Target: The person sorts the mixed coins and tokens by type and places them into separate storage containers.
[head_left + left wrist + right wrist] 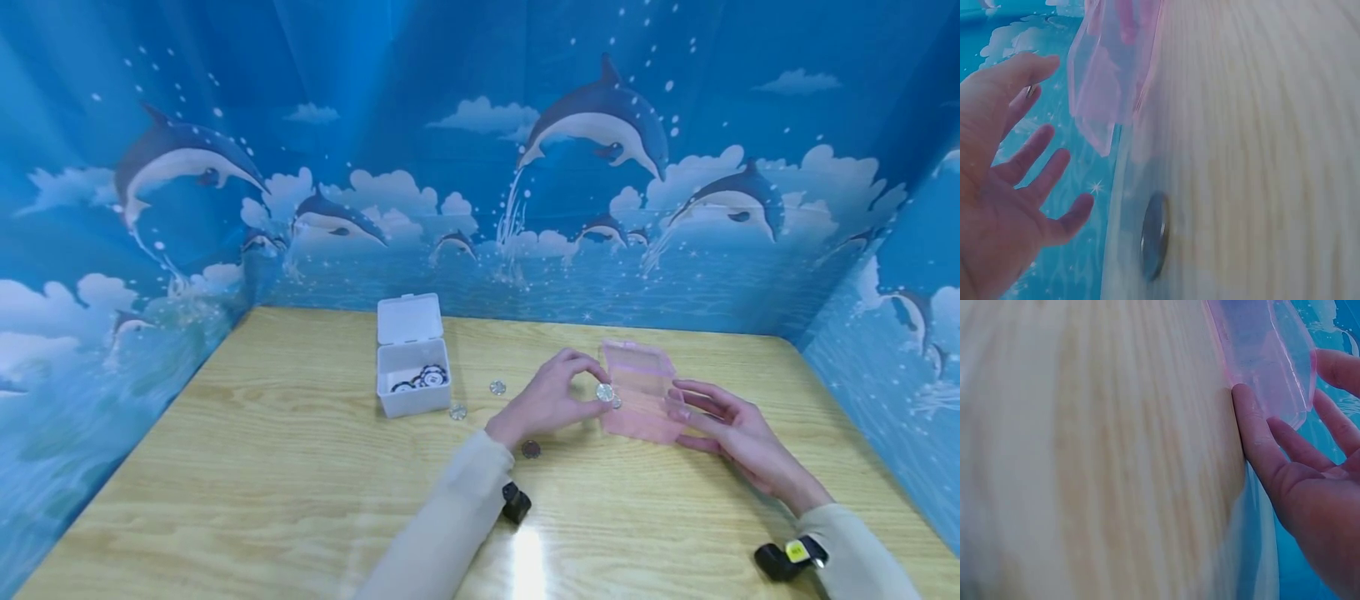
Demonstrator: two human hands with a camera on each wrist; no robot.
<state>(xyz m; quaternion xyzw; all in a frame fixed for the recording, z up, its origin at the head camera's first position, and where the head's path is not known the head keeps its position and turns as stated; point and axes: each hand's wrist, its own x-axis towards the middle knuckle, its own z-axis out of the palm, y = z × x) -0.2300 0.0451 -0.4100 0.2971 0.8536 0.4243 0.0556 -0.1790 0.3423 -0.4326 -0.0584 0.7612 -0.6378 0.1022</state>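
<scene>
My left hand (551,398) pinches a silver coin (604,392) between thumb and index finger, at the left side of a clear pink plastic box (643,417) with its lid raised. In the left wrist view that coin (1030,91) shows edge-on, the other fingers spread apart. Just beside it a second coin (617,402) shows near the box wall; whether it lies inside I cannot tell. My right hand (738,433) holds the box by its right side; in the right wrist view thumb and fingers (1335,425) lie around the box's end (1266,375).
A white lidded box (415,402) stands open at the left with several black-and-white chips (429,377) inside. Near it lie two silver coins, one coin (498,387) farther back, another coin (457,412) by the box. A darker coin (531,450) lies beside my left wrist.
</scene>
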